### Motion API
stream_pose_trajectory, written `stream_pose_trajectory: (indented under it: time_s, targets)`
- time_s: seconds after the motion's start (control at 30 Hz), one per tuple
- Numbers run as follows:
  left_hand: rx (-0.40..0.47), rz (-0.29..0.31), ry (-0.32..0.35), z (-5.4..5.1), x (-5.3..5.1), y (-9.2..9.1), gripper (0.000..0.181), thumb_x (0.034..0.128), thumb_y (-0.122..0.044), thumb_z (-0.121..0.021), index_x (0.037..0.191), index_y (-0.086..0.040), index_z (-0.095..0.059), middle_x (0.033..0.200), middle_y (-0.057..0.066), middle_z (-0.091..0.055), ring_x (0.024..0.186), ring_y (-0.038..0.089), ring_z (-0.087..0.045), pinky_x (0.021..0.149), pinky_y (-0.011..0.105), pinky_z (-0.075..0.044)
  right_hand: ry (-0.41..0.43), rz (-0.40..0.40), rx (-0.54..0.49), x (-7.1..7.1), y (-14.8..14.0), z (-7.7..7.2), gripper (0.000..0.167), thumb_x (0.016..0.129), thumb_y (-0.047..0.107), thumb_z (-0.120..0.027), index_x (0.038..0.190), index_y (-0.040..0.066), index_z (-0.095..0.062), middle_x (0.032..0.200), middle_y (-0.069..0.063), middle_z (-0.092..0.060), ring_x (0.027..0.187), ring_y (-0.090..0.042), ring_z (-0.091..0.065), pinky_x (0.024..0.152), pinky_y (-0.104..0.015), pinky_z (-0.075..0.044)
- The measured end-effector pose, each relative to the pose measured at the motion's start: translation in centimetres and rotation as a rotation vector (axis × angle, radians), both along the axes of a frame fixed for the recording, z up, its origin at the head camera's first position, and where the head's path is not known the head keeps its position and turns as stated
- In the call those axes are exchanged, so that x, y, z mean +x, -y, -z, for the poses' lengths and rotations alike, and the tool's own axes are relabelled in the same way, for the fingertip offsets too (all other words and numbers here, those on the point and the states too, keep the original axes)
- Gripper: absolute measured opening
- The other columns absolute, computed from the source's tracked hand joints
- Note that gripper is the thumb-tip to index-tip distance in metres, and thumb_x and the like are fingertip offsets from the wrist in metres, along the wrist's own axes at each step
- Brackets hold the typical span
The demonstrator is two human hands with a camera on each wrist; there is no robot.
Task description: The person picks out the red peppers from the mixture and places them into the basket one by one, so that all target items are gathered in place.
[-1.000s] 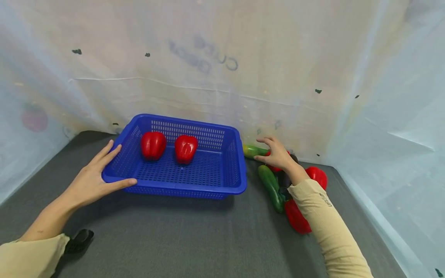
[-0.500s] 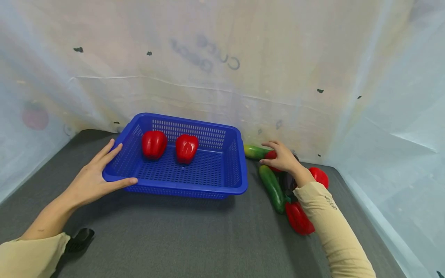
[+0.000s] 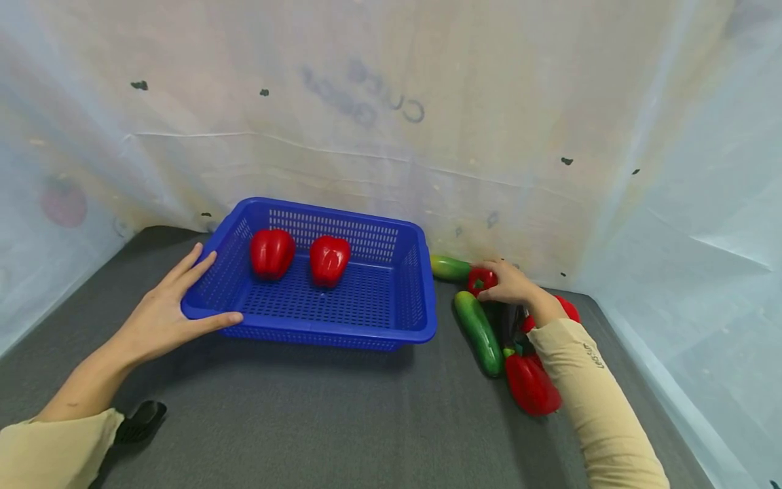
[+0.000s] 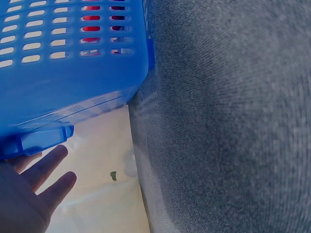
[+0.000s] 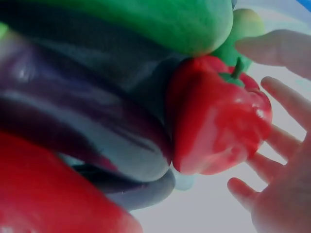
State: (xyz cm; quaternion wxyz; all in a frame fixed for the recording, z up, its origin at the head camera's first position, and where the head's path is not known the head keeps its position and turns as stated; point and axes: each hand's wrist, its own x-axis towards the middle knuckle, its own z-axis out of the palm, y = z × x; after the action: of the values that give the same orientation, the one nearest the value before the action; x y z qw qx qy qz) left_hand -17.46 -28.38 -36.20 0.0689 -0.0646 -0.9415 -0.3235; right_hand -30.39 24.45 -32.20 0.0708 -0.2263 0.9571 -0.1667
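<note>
In the head view the left hand (image 3: 161, 316) rests with spread fingers on the left end of a blue basket (image 3: 305, 326); two red peppers (image 3: 271, 254) lie inside it. At the right, the right hand (image 3: 516, 285) is at a small red pepper (image 3: 481, 279), its fingers around the far side. The right wrist view shows this pepper (image 5: 221, 121) with its green stem up and the right hand's (image 5: 286, 160) fingers spread beside it, some seeming to touch. The left wrist view shows the left hand (image 4: 34, 194) at the basket's (image 4: 73, 82) rim.
A green cucumber (image 3: 478, 333) lies nearer than the small pepper, another (image 3: 450, 267) behind, beside the basket. Dark eggplants (image 5: 82, 107) and more red peppers (image 3: 531, 386) lie under and beside the right forearm. A plastic sheet (image 3: 489, 102) hangs behind the grey surface (image 3: 293, 421).
The right hand has moved right and slightly nearer, from above the small pepper to its right side, and the pepper's stem has come into view. The left hand has stayed on the basket.
</note>
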Motion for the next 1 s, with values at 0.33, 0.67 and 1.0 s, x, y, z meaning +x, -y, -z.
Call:
stream_pose_trajectory:
  time_s: [0.33, 0.67, 1.0]
  targets:
    - [0.012, 0.003, 0.003, 0.04, 0.01, 0.01, 0.108, 0.0770, -0.048, -0.075, 0.155, -0.018, -0.008, 0.162, 0.010, 0.008, 0.141, 0.056, -0.004, 0.095, 0.082, -0.016, 0.056, 0.004, 0.067, -0.40, -1.01, 0.02, 0.069, 0.070, -0.002, -0.062, 0.137, -0.005, -0.046, 0.148, -0.035, -0.026, 0.135, -0.053, -0.024, 0.094, -0.058, -0.042]
    - [0.009, 0.003, 0.002, 0.04, 0.09, 0.02, 0.107, 0.0775, -0.048, -0.074, 0.155, -0.018, -0.008, 0.162, 0.010, 0.008, 0.140, 0.056, -0.003, 0.094, 0.082, -0.016, 0.010, 0.026, 0.097, -0.48, -0.84, 0.41, 0.066, 0.074, 0.006, -0.071, 0.136, -0.001, -0.049, 0.139, -0.033, -0.041, 0.122, -0.048, -0.043, 0.090, -0.056, -0.047]
    - [0.007, 0.000, -0.002, 0.12, 0.05, 0.05, 0.107, 0.0775, -0.049, -0.074, 0.155, -0.017, -0.008, 0.162, 0.011, 0.008, 0.140, 0.056, -0.005, 0.094, 0.082, -0.017, -0.073, 0.055, -0.013, -0.46, -0.54, 0.25, 0.064, 0.081, 0.015, -0.072, 0.137, -0.002, -0.047, 0.134, -0.027, -0.052, 0.122, -0.044, -0.048, 0.101, -0.059, -0.040]
